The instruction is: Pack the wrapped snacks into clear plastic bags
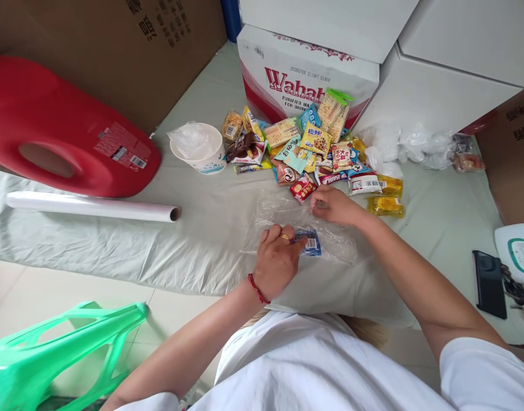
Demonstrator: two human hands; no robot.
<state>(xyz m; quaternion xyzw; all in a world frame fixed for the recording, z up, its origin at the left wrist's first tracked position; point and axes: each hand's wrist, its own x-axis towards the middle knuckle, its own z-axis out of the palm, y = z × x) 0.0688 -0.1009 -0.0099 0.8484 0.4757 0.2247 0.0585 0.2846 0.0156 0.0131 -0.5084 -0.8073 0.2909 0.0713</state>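
Observation:
My left hand (277,258) presses on a small blue snack packet (310,242) that lies inside or under a clear plastic bag (287,214) spread on the pale sheet. A red cord is around that wrist and a ring on one finger. My right hand (334,204) rests on the far edge of the clear bag, fingers pinched at the plastic, just in front of a red snack packet (302,188). Behind both hands lies a heap of small snack packets (307,148).
A white paper cup (201,153) with plastic in it stands left of the heap. A roll of film (91,206), a red plastic stool (60,128), a Wahaha carton (300,74), white boxes, a black phone (488,282) and a green stool (60,354) surround the sheet.

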